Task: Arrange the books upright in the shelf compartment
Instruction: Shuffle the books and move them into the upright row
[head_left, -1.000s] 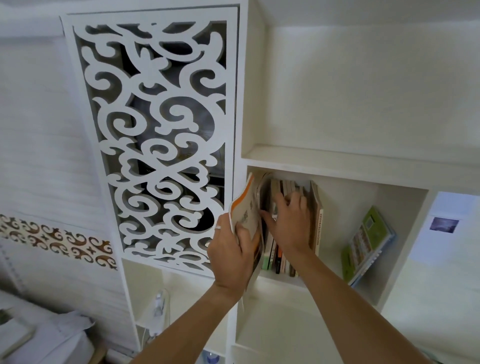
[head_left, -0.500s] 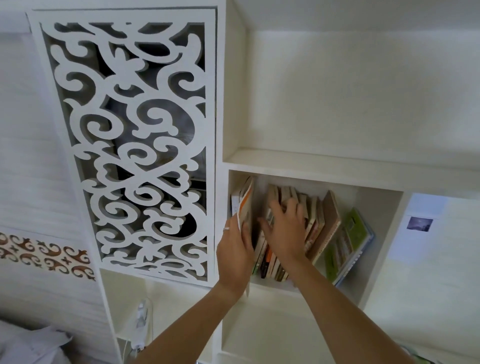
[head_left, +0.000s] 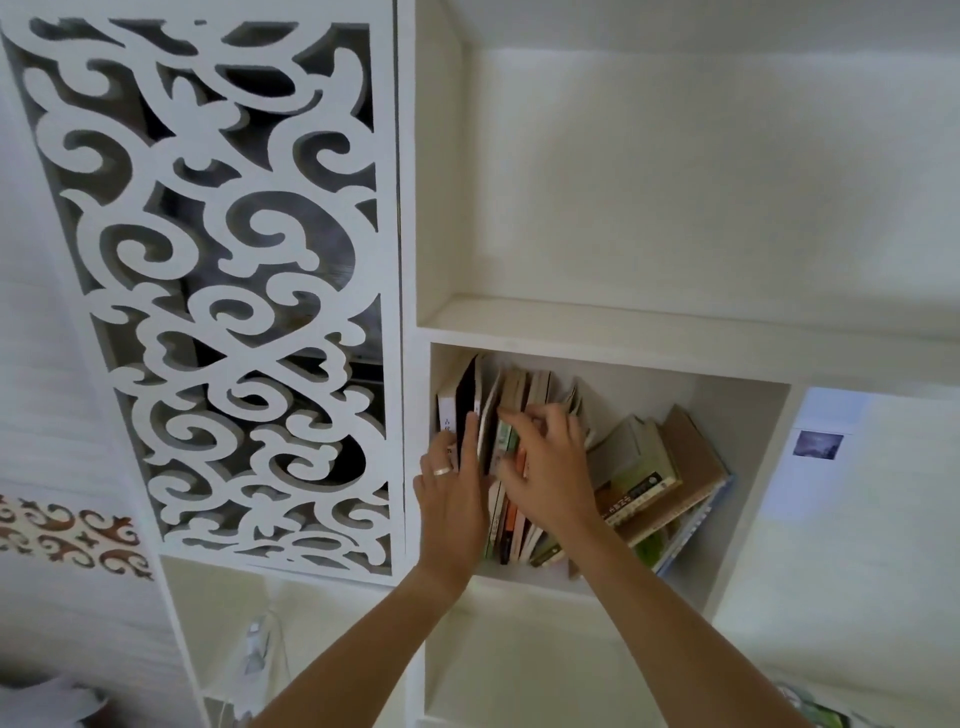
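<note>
In the white shelf compartment (head_left: 748, 415), the left hand (head_left: 452, 493) presses flat-fingered on a white-spined upright book (head_left: 448, 410); the right hand (head_left: 550, 467) pinches the packed paperback spines (head_left: 511, 441); room stays open right of the leaning books (head_left: 654, 467), their lower ends hidden.

1. A white shelf compartment (head_left: 737, 410) is seen, with a row of books (head_left: 519, 400) stood at its left wall.
2. The left hand (head_left: 452, 493), a ring on one finger, is laid with straight fingers against the leftmost book (head_left: 448, 410).
3. The right hand (head_left: 550, 467) is curled over the upright spines.
4. Further books (head_left: 649, 467) are tilted towards the compartment's right side.
5. A white scrollwork panel (head_left: 234, 291) is fixed to the left of the compartment.
</note>
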